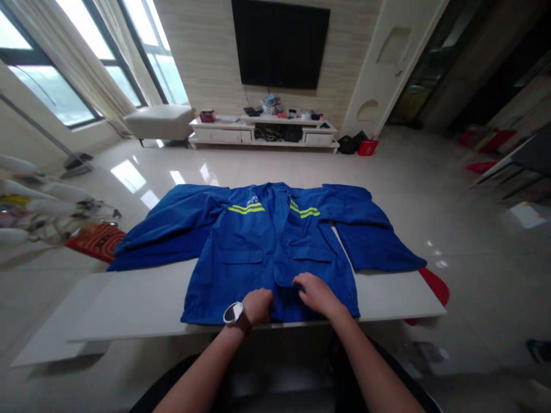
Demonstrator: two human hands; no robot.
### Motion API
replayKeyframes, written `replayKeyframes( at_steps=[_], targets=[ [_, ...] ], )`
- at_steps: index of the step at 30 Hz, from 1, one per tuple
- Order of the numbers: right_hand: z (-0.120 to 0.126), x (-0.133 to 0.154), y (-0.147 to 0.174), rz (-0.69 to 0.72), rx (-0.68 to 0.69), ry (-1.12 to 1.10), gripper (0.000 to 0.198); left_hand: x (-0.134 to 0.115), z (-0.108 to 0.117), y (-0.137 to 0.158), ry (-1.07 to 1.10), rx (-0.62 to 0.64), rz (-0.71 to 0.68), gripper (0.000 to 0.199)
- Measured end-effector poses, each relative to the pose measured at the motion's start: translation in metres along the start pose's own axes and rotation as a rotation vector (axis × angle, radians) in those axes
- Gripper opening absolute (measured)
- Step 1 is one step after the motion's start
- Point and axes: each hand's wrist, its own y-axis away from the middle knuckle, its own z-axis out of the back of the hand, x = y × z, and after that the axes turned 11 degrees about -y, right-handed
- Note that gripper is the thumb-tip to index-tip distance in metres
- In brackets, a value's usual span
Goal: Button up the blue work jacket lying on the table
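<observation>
A blue work jacket (241,238) with yellow-green stripes on the chest lies front side up across the white table (142,304). Its sleeves stretch out to both sides, and the front is partly open at the collar. My left hand (259,304), with a watch on the wrist, is closed at the bottom hem near the front opening; its fingertips are hidden. My right hand (316,292) pinches the lower corner of the front flap on the right and holds that edge slightly raised.
A red seat (434,287) shows beyond the table's right end. An orange-red bag (95,241) and blurred white objects stand at the left. Across the tiled floor are a low white cabinet (219,135), a pale bench (159,121) and a wall-mounted television (279,43).
</observation>
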Motion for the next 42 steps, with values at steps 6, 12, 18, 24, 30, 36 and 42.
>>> replayKeyframes(
  at_steps=[6,12,18,24,30,36,42],
  targets=[
    [-0.022,0.016,0.000,0.173,0.054,-0.039,0.052,-0.009,0.001,0.008,-0.050,0.016,0.022,0.021],
    [-0.031,0.023,-0.005,0.192,0.053,0.053,0.031,-0.023,0.009,0.018,-0.032,0.035,0.112,0.032],
    [-0.025,0.019,-0.005,0.095,-0.090,-0.049,0.027,-0.070,-0.031,0.038,1.028,0.477,0.093,0.044],
    [-0.025,0.015,-0.004,0.136,-0.097,-0.112,0.026,-0.104,-0.058,0.045,2.176,0.125,0.691,0.013],
    [-0.023,0.014,-0.010,0.154,-0.224,-0.299,0.026,-0.088,-0.047,0.033,2.191,-0.242,0.818,0.007],
    [-0.020,0.020,-0.015,0.021,-0.205,-0.533,0.014,-0.087,-0.046,0.020,2.307,-0.235,0.873,0.021],
    [-0.022,0.019,-0.018,0.066,-0.224,-0.462,0.008,-0.083,-0.041,0.005,2.077,-0.546,0.760,0.012]
  ],
)
